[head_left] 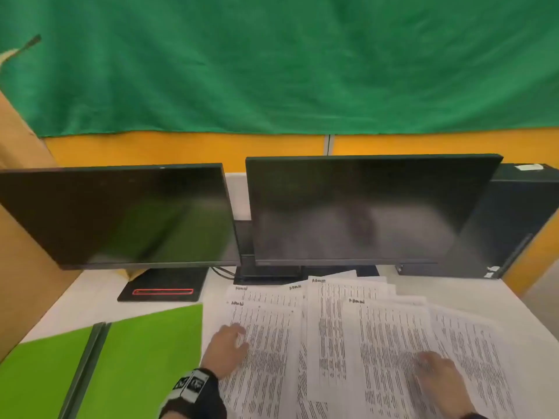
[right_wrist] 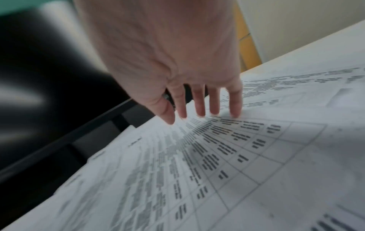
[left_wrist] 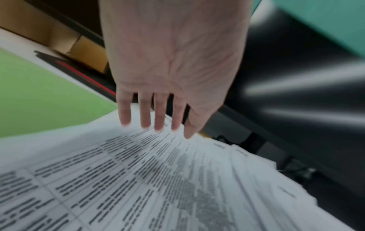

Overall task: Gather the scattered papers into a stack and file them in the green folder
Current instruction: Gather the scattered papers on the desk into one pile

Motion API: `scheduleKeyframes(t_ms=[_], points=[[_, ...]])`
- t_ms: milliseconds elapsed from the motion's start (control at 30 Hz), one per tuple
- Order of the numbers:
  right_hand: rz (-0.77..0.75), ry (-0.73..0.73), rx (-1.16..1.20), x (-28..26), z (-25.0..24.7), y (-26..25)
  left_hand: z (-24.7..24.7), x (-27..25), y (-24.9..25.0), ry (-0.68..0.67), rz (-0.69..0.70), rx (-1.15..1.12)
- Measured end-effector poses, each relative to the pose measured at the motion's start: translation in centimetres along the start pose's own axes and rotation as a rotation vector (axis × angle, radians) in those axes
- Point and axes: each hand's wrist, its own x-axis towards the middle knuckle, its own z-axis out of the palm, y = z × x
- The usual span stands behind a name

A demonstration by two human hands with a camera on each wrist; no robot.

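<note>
Several printed papers (head_left: 335, 334) lie fanned and overlapping across the white desk in front of me. The green folder (head_left: 127, 358) lies open to their left, with a dark spine down its middle. My left hand (head_left: 230, 346) rests flat on the leftmost sheet (left_wrist: 138, 171), fingers (left_wrist: 160, 115) straight and slightly spread. Over the right part of the spread, my right hand (head_left: 435, 373) has its straight fingers (right_wrist: 199, 103) touching a sheet (right_wrist: 237, 156). Neither hand grips anything.
Two dark monitors (head_left: 121, 216) (head_left: 363, 207) stand just behind the papers, on black bases (head_left: 163, 285). A black computer case (head_left: 514, 222) sits at the back right. A brown panel (head_left: 27, 267) bounds the left side, and the desk edge runs along the right.
</note>
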Motion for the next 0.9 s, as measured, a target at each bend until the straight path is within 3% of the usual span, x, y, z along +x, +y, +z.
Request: scheduleKeyframes(t_ms=[67,167,333,467,567,733,900], points=[[0.152,0.016,-0.05,0.5,-0.3,0.3,0.0,1.7,-0.7,0.067,-0.165,0.109],[0.303,-0.007,-0.135,-0.2,-0.5,-0.4,0.3,2.5,-2.1,0.029,-0.367,0.179],[0.34,-0.002,-0.198,-0.5,-0.1,-1.3,1.1,2.1,-2.5,0.052,-0.396,0.237],[0.403,-0.038,0.082,-0.3,-0.5,-1.6,1.1,2.0,-2.6,0.071,-0.45,-0.016],[0.389,-0.019,0.243,-0.1,-0.3,-1.3,0.6,2.0,-3.1,0.094,-0.404,-0.199],[0.317,-0.011,0.466,1.0,0.8,0.7,-0.5,1.1,-4.3,0.266,-0.257,-0.273],[0.261,0.033,0.35,0.9,1.9,-1.9,-3.0,-1.3,-4.8,0.394,-0.114,-0.371]])
